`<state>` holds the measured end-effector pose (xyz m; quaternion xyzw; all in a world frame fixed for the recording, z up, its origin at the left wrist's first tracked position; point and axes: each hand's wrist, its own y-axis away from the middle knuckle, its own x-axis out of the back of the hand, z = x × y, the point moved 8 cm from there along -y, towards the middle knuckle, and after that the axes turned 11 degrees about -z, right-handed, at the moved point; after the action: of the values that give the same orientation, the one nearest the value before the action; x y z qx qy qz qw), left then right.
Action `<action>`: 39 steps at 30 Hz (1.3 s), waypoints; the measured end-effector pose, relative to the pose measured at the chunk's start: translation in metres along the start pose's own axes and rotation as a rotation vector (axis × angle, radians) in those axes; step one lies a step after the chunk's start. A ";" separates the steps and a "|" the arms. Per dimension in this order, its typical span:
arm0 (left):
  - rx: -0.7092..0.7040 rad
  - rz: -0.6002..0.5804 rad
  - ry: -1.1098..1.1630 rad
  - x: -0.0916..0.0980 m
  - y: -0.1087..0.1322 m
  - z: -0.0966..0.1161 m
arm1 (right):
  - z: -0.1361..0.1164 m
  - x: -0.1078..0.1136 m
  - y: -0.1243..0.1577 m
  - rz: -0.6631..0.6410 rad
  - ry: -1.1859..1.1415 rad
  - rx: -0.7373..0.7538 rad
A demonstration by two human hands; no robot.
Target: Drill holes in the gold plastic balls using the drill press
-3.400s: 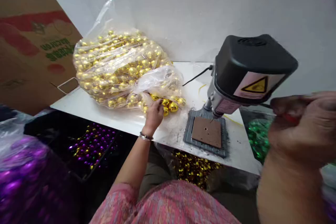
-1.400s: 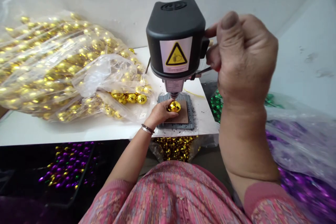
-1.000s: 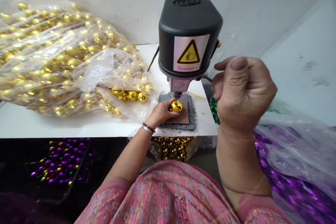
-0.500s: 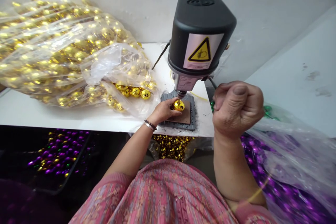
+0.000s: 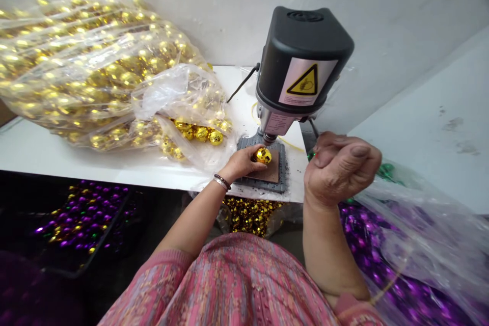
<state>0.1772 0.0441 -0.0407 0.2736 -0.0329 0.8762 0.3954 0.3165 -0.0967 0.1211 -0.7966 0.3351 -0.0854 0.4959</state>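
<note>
My left hand (image 5: 241,162) pinches a shiny gold faceted ball (image 5: 263,155) between thumb and fingers. The ball rests on a brown board (image 5: 269,173) lying on the grey base (image 5: 281,183) of a bench drill press (image 5: 305,51). Right above it is the chuck (image 5: 269,138), its bit at the top of the ball. My right hand (image 5: 342,168) is closed in a fist to the right of the machine. A dark lever (image 5: 314,127) runs from the drill press to this fist, its end hidden by the fingers.
A large clear plastic bag (image 5: 95,71) of gold balls lies on the white table (image 5: 114,163) at left. Gold pieces (image 5: 252,216) sit below the table edge. Purple beads (image 5: 84,214) are at lower left, and a bag of purple ones (image 5: 367,244) is at right.
The view has shifted slightly, so the drill press appears lower and further right. My right fist has come slightly closer to the machine. My left hand still holds the gold ball under the chuck.
</note>
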 end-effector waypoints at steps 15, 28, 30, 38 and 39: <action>-0.037 0.068 0.071 0.000 0.023 0.006 | -0.012 -0.023 -0.066 -0.025 -0.047 -0.016; -0.003 0.027 -0.097 0.021 0.072 0.001 | -0.003 -0.022 -0.066 -0.024 -0.138 -0.075; 0.134 0.304 -0.140 0.059 0.068 -0.017 | -0.003 -0.021 -0.065 -0.030 -0.145 -0.076; 0.347 0.484 -0.376 0.115 0.039 -0.058 | -0.007 -0.023 -0.063 -0.063 -0.160 -0.038; 0.343 0.433 -0.372 0.110 0.037 -0.061 | -0.007 -0.023 -0.063 -0.064 -0.152 -0.035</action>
<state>0.0647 0.1096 -0.0309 0.4781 -0.0141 0.8677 0.1353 0.3238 -0.0704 0.1821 -0.8195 0.2726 -0.0347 0.5029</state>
